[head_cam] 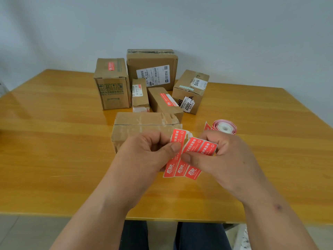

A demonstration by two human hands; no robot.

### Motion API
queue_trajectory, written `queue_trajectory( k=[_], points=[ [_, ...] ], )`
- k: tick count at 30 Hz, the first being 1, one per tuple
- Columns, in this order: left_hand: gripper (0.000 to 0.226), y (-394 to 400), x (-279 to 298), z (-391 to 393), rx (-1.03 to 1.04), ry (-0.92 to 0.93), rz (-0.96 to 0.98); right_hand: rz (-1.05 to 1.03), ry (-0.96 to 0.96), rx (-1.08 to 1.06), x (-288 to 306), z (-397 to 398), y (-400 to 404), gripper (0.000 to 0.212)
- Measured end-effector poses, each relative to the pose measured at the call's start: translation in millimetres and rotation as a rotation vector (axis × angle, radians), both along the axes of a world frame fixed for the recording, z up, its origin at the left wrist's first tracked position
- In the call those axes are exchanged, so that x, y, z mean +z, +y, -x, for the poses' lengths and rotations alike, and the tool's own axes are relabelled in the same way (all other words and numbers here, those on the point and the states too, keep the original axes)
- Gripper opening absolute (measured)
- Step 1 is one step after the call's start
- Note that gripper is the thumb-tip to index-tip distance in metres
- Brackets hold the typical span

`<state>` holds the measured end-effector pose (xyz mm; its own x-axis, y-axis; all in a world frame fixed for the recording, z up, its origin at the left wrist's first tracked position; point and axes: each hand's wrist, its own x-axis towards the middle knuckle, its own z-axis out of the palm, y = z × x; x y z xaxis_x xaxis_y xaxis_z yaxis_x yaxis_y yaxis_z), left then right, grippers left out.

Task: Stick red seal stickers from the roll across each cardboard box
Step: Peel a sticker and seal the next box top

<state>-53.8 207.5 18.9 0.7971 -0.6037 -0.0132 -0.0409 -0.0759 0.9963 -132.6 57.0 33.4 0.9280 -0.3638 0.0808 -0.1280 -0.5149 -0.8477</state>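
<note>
A strip of red seal stickers point(191, 156) is held above the table between both hands. My left hand point(144, 152) pinches the leftmost sticker, whose top edge curls away from the strip. My right hand point(225, 156) pinches the rest of the strip. Just behind my left hand lies a taped cardboard box point(142, 123) with no red sticker showing on it. The sticker roll point(224, 126) lies on the table to the right of that box.
Several more cardboard boxes stand behind: a tall one point(111, 83) and a long one point(165, 103) carry red stickers, and a large box point(153, 69) stands at the back. The wooden table point(54, 141) ends near my lap.
</note>
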Motion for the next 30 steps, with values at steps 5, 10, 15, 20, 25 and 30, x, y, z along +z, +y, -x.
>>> queue_trajectory(
  k=[5,10,15,20,25,30],
  points=[
    [0.023,-3.5,-1.8,1.8,0.057,0.028,0.017,0.130,-0.076,-0.020,0.6,1.2,3.3,0.027],
    [0.021,-4.4,0.7,0.9,0.070,0.057,0.042,0.128,-0.123,-0.023,1.7,3.0,4.8,0.024],
    [0.021,-5.2,3.1,1.8,0.086,0.057,0.096,-0.329,-0.228,0.037,-3.1,1.4,-3.5,0.028],
    [0.029,-6.0,6.0,3.6,0.100,0.043,0.111,-0.293,-0.123,0.075,-3.8,-0.4,-2.0,0.030],
    [0.032,-5.0,6.7,2.8,0.086,0.037,0.114,-0.258,-0.061,0.097,-3.2,-0.5,-1.1,0.029],
    [0.025,-2.8,6.0,0.1,0.039,0.050,0.120,-0.243,-0.061,0.071,-4.8,0.5,-2.6,0.028]
  ],
)
